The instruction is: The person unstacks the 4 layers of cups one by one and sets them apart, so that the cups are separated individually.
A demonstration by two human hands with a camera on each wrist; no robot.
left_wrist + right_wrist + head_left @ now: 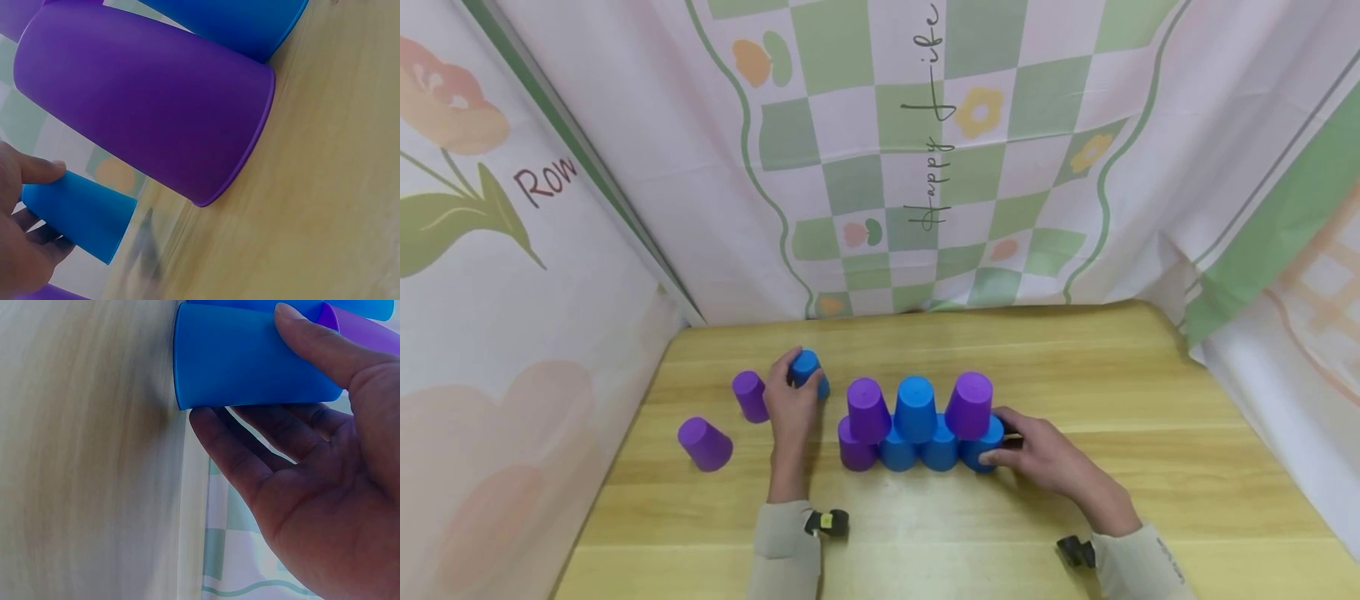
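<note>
At the back left my left hand (pixel 793 408) holds a blue cup (pixel 806 372) between thumb and fingers, its mouth downward and close over the table in the left wrist view. My right hand (pixel 1037 450) is around the end blue cup (pixel 979 454) of a stack's lower row, thumb on its front and fingers along its outer side. That row has a purple cup (pixel 857 454) at the left and blue cups (pixel 897 452) beside it. On top stand a purple cup (pixel 867 410), a blue cup (pixel 915 408) and another purple cup (pixel 970 406), all upside down.
Two loose purple cups stand upside down at the left, one (pixel 750 396) beside my left hand and one (pixel 705 443) nearer the table's left edge. Patterned curtains (pixel 850 125) hang behind and at both sides of the wooden table (pixel 925 533).
</note>
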